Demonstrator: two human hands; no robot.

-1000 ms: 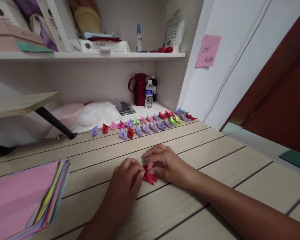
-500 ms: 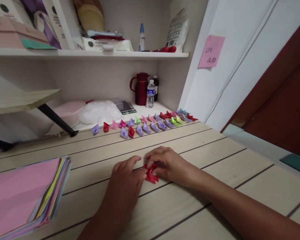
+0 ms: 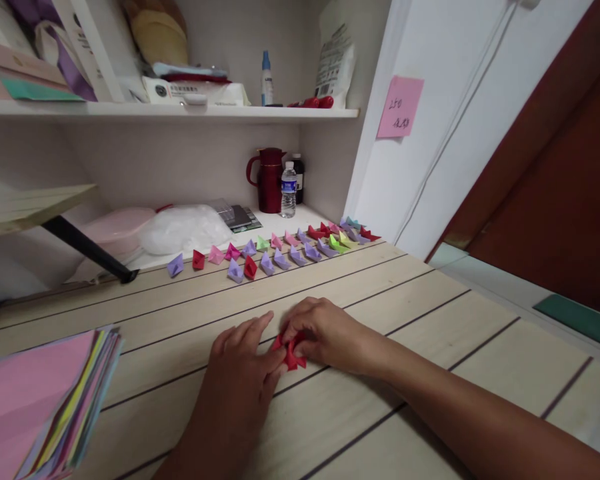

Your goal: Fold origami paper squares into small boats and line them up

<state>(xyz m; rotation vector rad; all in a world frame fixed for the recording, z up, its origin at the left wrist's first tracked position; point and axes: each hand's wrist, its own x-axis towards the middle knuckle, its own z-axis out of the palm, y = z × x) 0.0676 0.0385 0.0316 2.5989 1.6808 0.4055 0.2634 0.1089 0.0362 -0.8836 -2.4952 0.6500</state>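
Note:
A small piece of red folded paper (image 3: 294,355) sits low over the wooden tabletop, creased into pointed flaps and partly covered by fingers. My right hand (image 3: 325,333) pinches it from the right, thumb in front and bent fingers behind. On its left side, my left hand (image 3: 245,367) grips the edge between thumb and index finger, while the other fingers stretch forward. Beyond both hands stand rows of small folded paper boats, among them a purple one (image 3: 235,271) and a red one (image 3: 250,267).
A stack of coloured paper (image 3: 35,393), pink on top, lies at the left. Behind the tabletop (image 3: 380,413), a white shelf (image 3: 130,110) holds packets and a spray bottle. Below it stand a dark red jug (image 3: 270,183) and a water bottle (image 3: 289,193). A black-legged stand (image 3: 87,247) is left.
The view has swung slightly to the right, so everything sits further left. Both hands stay at the red folded paper, with their fingers slightly shifted on it.

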